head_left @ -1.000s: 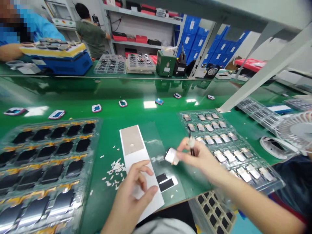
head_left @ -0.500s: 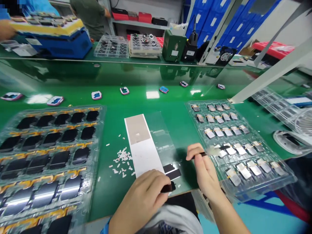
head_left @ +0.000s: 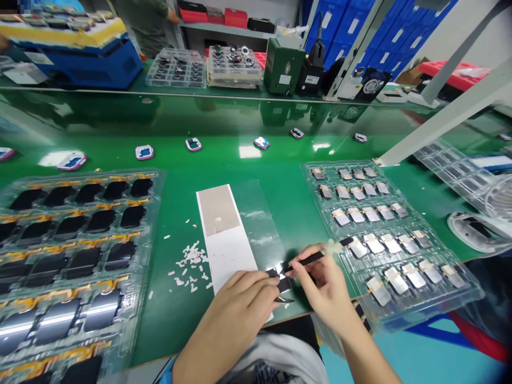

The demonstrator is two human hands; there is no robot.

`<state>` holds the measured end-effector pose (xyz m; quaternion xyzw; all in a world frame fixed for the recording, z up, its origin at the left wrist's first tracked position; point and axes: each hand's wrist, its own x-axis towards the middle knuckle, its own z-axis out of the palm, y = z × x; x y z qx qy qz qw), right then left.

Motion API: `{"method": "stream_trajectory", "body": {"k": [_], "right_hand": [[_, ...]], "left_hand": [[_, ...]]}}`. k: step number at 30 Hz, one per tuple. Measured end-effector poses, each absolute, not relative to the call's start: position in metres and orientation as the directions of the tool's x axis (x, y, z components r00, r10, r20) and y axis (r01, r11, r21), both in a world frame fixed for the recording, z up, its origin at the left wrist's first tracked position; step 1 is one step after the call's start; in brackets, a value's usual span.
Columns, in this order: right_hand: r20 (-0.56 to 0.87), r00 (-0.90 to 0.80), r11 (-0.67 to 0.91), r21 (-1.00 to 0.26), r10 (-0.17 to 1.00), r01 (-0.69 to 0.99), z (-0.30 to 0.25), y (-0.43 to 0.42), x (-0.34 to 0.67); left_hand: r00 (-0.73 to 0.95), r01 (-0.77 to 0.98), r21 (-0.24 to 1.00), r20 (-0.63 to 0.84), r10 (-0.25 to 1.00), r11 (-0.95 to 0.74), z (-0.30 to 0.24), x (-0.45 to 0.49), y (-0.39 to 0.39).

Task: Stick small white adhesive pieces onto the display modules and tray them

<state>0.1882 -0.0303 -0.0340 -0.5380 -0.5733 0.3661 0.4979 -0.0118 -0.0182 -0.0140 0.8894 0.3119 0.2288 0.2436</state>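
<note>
My right hand [head_left: 326,280] is closed round a slim black stick-like tool [head_left: 312,258] with a cloudy whitish wrap near its upper end. The tool's tip is beside the fingertips of my left hand [head_left: 244,304]. Those fingers are pinched on a small dark glossy piece [head_left: 285,300], mostly hidden beneath them. Dark flat strips [head_left: 283,285] lie on the bench just beyond. A white sheet [head_left: 228,250] with a beige upper part reaches under my left hand, and a clear film [head_left: 260,213] lies along its right side.
Small white scraps [head_left: 194,256] are scattered left of the sheet. A clear tray [head_left: 154,213] of black screens stands left, another clear tray [head_left: 320,213] of silvery modules right. Several small white-and-pink cases [head_left: 144,152] line the back. A slanting white post [head_left: 440,117] rises at right.
My right hand has moved left with the black tool, bringing its tip to my left fingertips. My left fingers now cover more of the dark piece. The view has shifted slightly.
</note>
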Motion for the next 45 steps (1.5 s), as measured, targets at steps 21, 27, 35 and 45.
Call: {"method": "stream_trajectory", "body": {"k": [21, 27, 35, 45], "right_hand": [[-0.039, 0.284, 0.052, -0.951, 0.958, -0.304, -0.014, -0.036, 0.173], [0.241, 0.354, 0.326, -0.923, 0.904, -0.203, 0.003, -0.043, 0.138], [0.434, 0.317, 0.469, -0.882, 0.844, -0.041, 0.005, -0.031, 0.125], [0.427, 0.322, 0.463, -0.885, 0.845, -0.040, 0.001, -0.025, 0.116]], "left_hand": [[0.481, 0.492, 0.664, 0.332, 0.811, -0.564, -0.020, -0.011, -0.023], [0.370, 0.521, 0.738, 0.258, 0.893, -0.429, -0.012, -0.006, -0.019], [0.290, 0.539, 0.747, 0.269, 0.918, -0.389, -0.011, -0.004, -0.014], [0.263, 0.455, 0.835, 0.206, 0.942, -0.310, -0.012, -0.005, -0.011]]}}
